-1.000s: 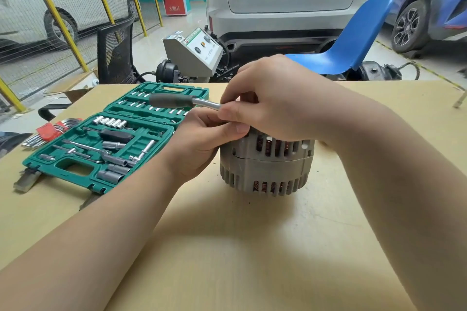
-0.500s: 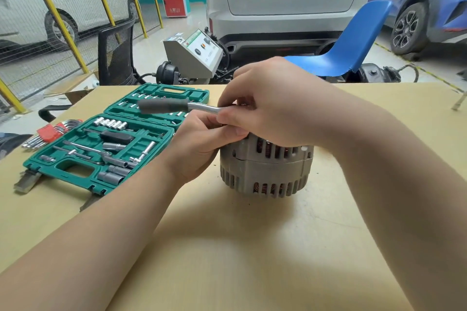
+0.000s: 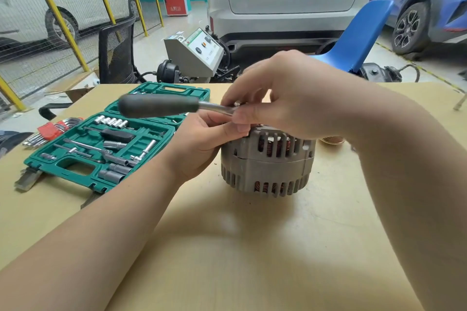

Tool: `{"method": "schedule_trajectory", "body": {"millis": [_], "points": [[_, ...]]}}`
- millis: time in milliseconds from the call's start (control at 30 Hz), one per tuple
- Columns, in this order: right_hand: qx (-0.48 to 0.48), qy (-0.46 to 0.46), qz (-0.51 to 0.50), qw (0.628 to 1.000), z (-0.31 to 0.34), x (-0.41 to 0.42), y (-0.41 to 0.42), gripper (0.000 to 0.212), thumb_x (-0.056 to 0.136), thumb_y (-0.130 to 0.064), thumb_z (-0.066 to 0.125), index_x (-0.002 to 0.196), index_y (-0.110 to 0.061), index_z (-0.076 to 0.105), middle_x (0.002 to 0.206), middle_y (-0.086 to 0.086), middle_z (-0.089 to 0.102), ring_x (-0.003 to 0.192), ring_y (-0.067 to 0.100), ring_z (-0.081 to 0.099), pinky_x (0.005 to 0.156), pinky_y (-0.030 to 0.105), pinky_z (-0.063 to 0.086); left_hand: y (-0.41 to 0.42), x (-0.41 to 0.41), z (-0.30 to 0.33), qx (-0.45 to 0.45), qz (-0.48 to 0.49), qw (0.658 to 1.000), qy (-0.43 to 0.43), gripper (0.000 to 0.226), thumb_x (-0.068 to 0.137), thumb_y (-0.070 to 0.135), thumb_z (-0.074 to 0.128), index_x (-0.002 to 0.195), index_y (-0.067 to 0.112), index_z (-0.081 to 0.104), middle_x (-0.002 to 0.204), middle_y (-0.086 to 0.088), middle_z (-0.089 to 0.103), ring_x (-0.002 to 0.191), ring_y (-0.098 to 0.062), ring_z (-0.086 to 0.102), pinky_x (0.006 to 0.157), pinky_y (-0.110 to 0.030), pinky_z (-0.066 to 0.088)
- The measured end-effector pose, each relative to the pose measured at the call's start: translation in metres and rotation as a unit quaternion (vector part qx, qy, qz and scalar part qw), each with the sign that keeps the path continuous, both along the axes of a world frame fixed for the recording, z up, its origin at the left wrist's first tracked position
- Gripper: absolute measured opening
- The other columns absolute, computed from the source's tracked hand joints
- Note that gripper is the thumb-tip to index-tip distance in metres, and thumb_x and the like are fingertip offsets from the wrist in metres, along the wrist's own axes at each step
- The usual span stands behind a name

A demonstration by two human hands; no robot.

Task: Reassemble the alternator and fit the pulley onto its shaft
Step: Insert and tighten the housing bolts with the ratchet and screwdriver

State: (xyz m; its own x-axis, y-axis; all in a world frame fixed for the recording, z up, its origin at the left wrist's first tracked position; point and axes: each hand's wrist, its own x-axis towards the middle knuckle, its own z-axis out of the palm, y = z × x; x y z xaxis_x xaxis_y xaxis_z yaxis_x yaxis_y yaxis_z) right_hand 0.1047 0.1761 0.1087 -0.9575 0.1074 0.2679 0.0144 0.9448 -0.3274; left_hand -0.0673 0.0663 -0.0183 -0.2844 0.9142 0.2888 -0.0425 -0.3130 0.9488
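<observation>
Alternator [image 3: 267, 161] stands on the tabletop [image 3: 227, 247], under the right hand [image 3: 290, 98] and against the left hand [image 3: 202, 144]. The right hand's fingers curl over the ratchet [image 3: 161, 105] head above the housing, pinching it. The left hand grips the alternator's side. The ratchet handle points away toward the toolcase [image 3: 101, 149], beyond the left hand.

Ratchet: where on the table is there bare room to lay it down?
The widest bare patch of the table lies in front of the alternator, between the two forearms. A smaller strip lies right of the alternator. The left side is crowded by the open socket case and the hex keys. Both hands crowd the top of the alternator, round the ratchet.
</observation>
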Motion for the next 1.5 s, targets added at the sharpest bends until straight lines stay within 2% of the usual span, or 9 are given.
{"method": "schedule_trajectory", "body": {"millis": [267, 400, 500, 600, 767, 1033, 1133, 1267, 1500], "points": [[0.018, 0.011, -0.017, 1.000, -0.007, -0.011, -0.004, 0.018, 0.098, -0.044, 0.066, 0.104, -0.035, 0.080, 0.092, -0.007, 0.073, 0.091, 0.016, 0.064, 0.081, 0.041, 0.055, 0.000, 0.001, 0.002, 0.014, -0.005, 1.000, -0.002, 0.030, 0.079, 0.037, 0.093, 0.100, 0.017, 0.086, 0.100, -0.004, 0.080, 0.103, -0.019, 0.074, 0.092, -0.032, 0.057], [-0.027, -0.011, 0.030, 0.999, 0.003, 0.003, 0.004, 0.016, 0.094, -0.028, 0.077, 0.104, -0.040, 0.079, 0.092, -0.019, 0.075, 0.082, -0.004, 0.066, 0.069, 0.010, 0.047, 0.001, -0.004, -0.002, 0.004, -0.011, 1.000, -0.009, 0.044, 0.081, 0.041, 0.091, 0.107, 0.006, 0.082, 0.107, -0.008, 0.077, 0.107, -0.023, 0.071, 0.096, -0.036, 0.055], [-0.025, -0.019, 0.028, 0.999, 0.006, 0.009, 0.007, 0.018, 0.094, -0.026, 0.077, 0.104, -0.041, 0.078, 0.092, -0.025, 0.074, 0.080, -0.012, 0.063, 0.066, 0.002, 0.040, 0.001, -0.005, -0.002, 0.010, -0.009, 1.000, 0.005, 0.059, 0.088, 0.040, 0.086, 0.113, -0.012, 0.071, 0.112, -0.015, 0.071, 0.110, -0.026, 0.067, 0.097, -0.038, 0.053], [0.007, -0.006, 0.002, 1.000, 0.004, 0.005, 0.000, 0.015, 0.094, -0.034, 0.074, 0.105, -0.043, 0.078, 0.089, -0.023, 0.072, 0.085, -0.002, 0.064, 0.067, 0.009, 0.044, 0.001, -0.002, -0.001, 0.010, -0.029, 0.999, 0.013, 0.027, 0.089, 0.037, 0.085, 0.110, 0.020, 0.084, 0.108, 0.003, 0.079, 0.109, -0.013, 0.073, 0.093, -0.028, 0.057], [0.043, 0.006, -0.024, 0.999, -0.007, -0.011, -0.014, 0.019, 0.100, -0.042, 0.062, 0.104, -0.034, 0.079, 0.095, -0.007, 0.069, 0.093, 0.017, 0.060, 0.081, 0.038, 0.053, 0.002, -0.002, -0.001, 0.020, -0.012, 1.000, -0.020, 0.038, 0.073, 0.036, 0.098, 0.103, 0.016, 0.086, 0.104, -0.005, 0.081, 0.107, -0.021, 0.075, 0.095, -0.031, 0.057], [0.012, -0.008, 0.033, 0.999, 0.003, 0.001, 0.001, 0.014, 0.094, -0.031, 0.074, 0.104, -0.041, 0.078, 0.095, -0.019, 0.069, 0.090, 0.002, 0.061, 0.071, 0.013, 0.041, 0.000, -0.004, -0.003, -0.006, 0.019, 1.000, 0.017, 0.022, 0.098, 0.017, 0.072, 0.118, 0.008, 0.078, 0.109, -0.003, 0.081, 0.110, -0.014, 0.072, 0.099, -0.034, 0.056], [0.007, -0.009, 0.033, 0.999, 0.008, 0.011, 0.007, 0.018, 0.091, -0.027, 0.079, 0.101, -0.042, 0.079, 0.095, -0.021, 0.073, 0.093, -0.003, 0.066, 0.075, 0.021, 0.047, 0.001, -0.003, -0.002, 0.003, 0.024, 0.999, 0.024, 0.049, 0.093, 0.027, 0.082, 0.122, -0.009, 0.069, 0.118, -0.029, 0.071, 0.118, -0.027, 0.067, 0.103, -0.045, 0.056], [0.021, 0.007, 0.008, 1.000, 0.003, 0.003, -0.003, 0.014, 0.094, -0.034, 0.073, 0.104, -0.043, 0.079, 0.093, -0.019, 0.068, 0.091, 0.007, 0.063, 0.075, 0.027, 0.047, 0.001, 0.002, 0.002, 0.011, 0.009, 1.000, -0.001, 0.037, 0.076, 0.042, 0.094, 0.101, 0.016, 0.086, 0.100, -0.002, 0.079, 0.100, -0.018, 0.073, 0.089, -0.032, 0.057], [0.079, -0.003, -0.015, 0.997, -0.007, -0.011, -0.010, 0.022, 0.101, -0.040, 0.061, 0.110, -0.031, 0.079, 0.093, -0.009, 0.061, 0.094, 0.017, 0.055, 0.077, 0.035, 0.045, 0.002, 0.002, 0.000, 0.018, 0.007, 1.000, 0.003, 0.021, 0.078, 0.026, 0.093, 0.096, 0.016, 0.087, 0.096, -0.002, 0.081, 0.098, -0.016, 0.076, 0.089, -0.028, 0.058]]}}
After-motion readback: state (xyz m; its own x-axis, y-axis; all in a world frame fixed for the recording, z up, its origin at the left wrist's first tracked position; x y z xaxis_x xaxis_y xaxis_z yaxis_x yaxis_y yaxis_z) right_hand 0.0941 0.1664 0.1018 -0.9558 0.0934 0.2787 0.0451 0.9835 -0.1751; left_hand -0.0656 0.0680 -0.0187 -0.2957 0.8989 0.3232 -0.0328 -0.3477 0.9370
